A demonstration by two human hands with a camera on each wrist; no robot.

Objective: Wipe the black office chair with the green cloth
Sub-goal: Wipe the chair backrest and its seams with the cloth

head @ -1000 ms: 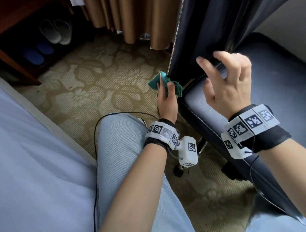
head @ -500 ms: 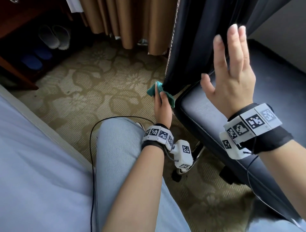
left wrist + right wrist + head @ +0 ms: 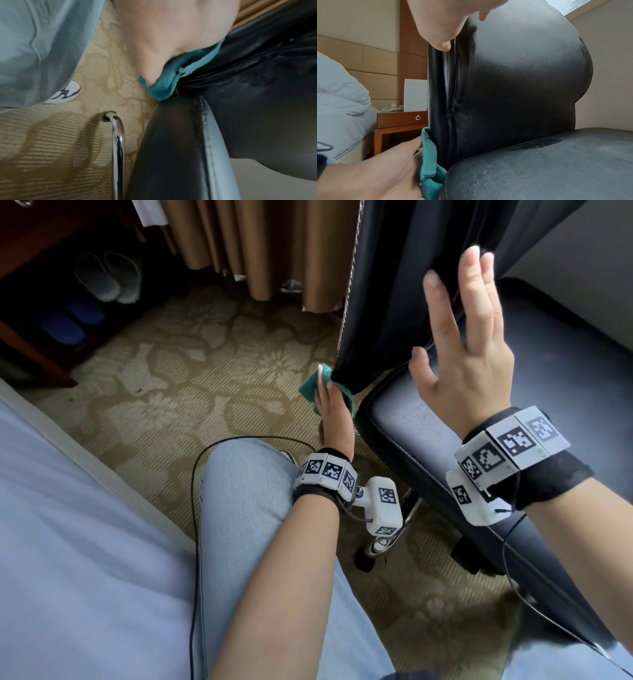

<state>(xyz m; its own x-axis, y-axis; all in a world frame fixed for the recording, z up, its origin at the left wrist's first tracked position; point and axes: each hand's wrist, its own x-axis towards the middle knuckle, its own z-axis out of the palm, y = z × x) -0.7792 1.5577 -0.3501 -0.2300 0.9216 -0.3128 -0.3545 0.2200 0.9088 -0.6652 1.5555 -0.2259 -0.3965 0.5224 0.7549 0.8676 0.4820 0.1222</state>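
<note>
A: Progress check. Where is the cloth?

B: The green cloth (image 3: 327, 392) sits bunched in the left hand (image 3: 334, 412), fingers curled round it, pressed against the lower side edge of the backrest (image 3: 513, 81) of the black office chair (image 3: 565, 392), just above the seat corner.

A: Right hand?

B: The right hand (image 3: 469, 371) is empty, fingers straight and spread, thumb tip at the backrest's side seam in the wrist view. Looks like bracing.

A: How much is done?

B: Hard to judge. Darker streaks on the seat (image 3: 539, 169) and backrest could be damp wipe marks; I read it as midway, with the side edge underway and the frame below apparently untouched.

A: Surroundings, obstacles?

B: Tan curtain (image 3: 260, 251) hangs close behind the backrest. A black cable (image 3: 195, 501) loops over the patterned carpet (image 3: 164, 378) near the person's knee (image 3: 246, 484). Chrome leg (image 3: 118, 148) under the seat. Slippers (image 3: 106, 277), nightstand (image 3: 399, 120) and bed (image 3: 68, 542) stand clear of the work.
</note>
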